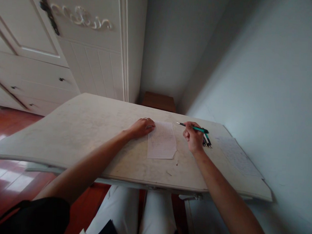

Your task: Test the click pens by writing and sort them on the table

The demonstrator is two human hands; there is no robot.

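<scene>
A sheet of paper (162, 141) with faint writing and a torn lower-right corner lies on the pale desk (128, 160). Across its upper-left edge rests my left hand (142, 127), palm down, fingers loosely bent over the paper; a ring shows on one finger. To the right of the sheet, my right hand (193, 136) is closed around a green and black pen (200, 129). The pen's tip points left and is apart from the sheet. Beside that hand lie several dark and green pens (208, 140), partly hidden behind it.
A second written sheet (238, 156) lies at the desk's right side by the wall (283, 102). Small scraps (169, 173) sit near the front edge. Beyond the desk are a white cabinet (96, 66) and a brown wooden box-like piece (159, 101). My legs are below the desk.
</scene>
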